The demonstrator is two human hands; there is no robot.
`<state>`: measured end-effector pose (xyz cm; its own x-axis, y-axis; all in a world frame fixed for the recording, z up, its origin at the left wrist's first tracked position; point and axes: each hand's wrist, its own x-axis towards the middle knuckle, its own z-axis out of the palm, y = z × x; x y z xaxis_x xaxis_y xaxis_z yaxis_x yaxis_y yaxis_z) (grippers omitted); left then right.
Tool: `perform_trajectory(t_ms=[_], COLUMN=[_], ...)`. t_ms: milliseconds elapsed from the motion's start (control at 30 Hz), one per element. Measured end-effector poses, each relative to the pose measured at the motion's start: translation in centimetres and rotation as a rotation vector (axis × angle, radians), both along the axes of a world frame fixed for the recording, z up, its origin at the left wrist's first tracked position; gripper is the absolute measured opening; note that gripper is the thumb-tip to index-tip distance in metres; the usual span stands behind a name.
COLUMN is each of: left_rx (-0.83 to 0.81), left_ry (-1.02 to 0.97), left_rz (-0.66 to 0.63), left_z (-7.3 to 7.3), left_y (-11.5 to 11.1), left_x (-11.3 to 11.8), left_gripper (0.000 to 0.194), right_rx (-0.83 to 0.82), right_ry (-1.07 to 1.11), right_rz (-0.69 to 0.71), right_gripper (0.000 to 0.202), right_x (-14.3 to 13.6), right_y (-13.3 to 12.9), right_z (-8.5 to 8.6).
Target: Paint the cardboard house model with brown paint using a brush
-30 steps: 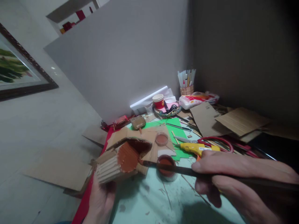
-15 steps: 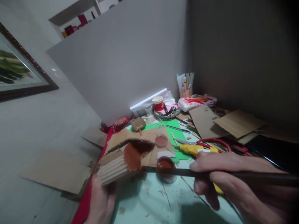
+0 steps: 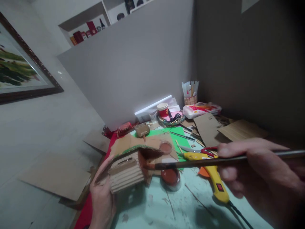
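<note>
My left hand [image 3: 102, 197] is closed around a small cardboard house [image 3: 127, 173] with ribbed corrugated walls and a roof edge that shows green. Reddish-brown paint covers the side facing right. In my right hand [image 3: 250, 171] is a long paintbrush [image 3: 190, 163], pinched between thumb and fingers and lying almost level. Its bristles touch the painted side of the house. Just below the brush stands an open pot of brown paint [image 3: 170, 176]. A round lid [image 3: 165, 147] smeared with the same brown lies behind it.
A yellow glue gun [image 3: 215, 178] with a cord lies under my right hand, beside red-handled scissors [image 3: 207, 151]. Farther back are a small cardboard piece on a stick [image 3: 142, 129], a red paper cup [image 3: 162, 110] and a holder of sticks [image 3: 190, 100]. Cardboard sheets [image 3: 209, 125] lie at the right.
The house has turned, so its painted side shows less and its ribbed wall more. My right hand and the brush's handle end have risen, uncovering the glue gun. The camera view has tilted slightly upward.
</note>
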<state>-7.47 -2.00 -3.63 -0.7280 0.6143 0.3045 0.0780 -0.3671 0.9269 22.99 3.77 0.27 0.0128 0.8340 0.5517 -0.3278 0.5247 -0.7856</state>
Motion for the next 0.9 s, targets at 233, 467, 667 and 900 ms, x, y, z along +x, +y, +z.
perform_trajectory(t_ms=[233,467,667,900], left_rx=[-0.063,-0.064,-0.095,-0.072], left_ry=[0.28,0.422,0.406,0.451], left_rz=[0.027,0.087,0.065,0.068], left_z=[-0.4,-0.2,-0.3,0.7], left_y=[-1.4,-2.2,-2.5,-2.6], left_x=[0.1,0.9,1.2,3.0], left_gripper=[0.04,0.028,0.027,0.02], right_rx=[-0.04,-0.06,-0.058,-0.057], right_ry=[0.086,0.079,0.055,0.026], right_rz=[-0.068,-0.034,0.012,0.059], right_gripper=[0.019,0.021,0.021,0.02], right_x=[0.8,0.8,0.8,0.3], right_y=[0.4,0.6,0.3,0.2], right_z=[1.1,1.6,1.6,1.7])
